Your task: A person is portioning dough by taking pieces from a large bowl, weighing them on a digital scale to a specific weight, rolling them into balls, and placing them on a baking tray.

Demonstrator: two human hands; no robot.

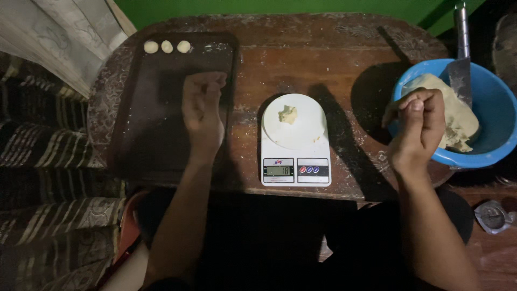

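Three small dough balls (167, 47) already lined up at the far edge of the dark tray (140, 134), a fourth rough piece of dough (288, 114) sitting on the white kitchen scale (295, 140). Left hand (203, 110) over the tray, fingers loosely curled, holding nothing visible; right hand (417, 129) at the blue bowl (493, 108), fingers pinched on a bit of dough (hard to see). Most of the dough mass (458, 110) left in the bowl, so probably early on.

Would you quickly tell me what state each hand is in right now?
Left hand: fingers loosely curled above the dark tray, holding nothing visible.
Right hand: closed, pinching a bit of dough beside the blue bowl.
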